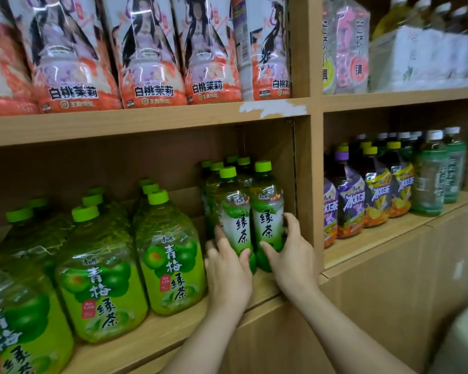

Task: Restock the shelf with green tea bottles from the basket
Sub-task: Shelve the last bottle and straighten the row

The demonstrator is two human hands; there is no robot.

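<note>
The left hand (227, 268) is gripping one green tea bottle (234, 220) and the right hand (292, 255) is gripping a second bottle (268, 211), fingers (291, 222) curling round each; both are standing at the front of the shelf (173, 327), with rear bottles (214, 182) already filling in behind; the basket is lying out of view, so I am unable to judge how many are remaining.

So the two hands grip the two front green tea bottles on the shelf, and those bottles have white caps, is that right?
No. In the head view the left hand and right hand grip the front green tea bottles, but their caps are green, not white.
</note>
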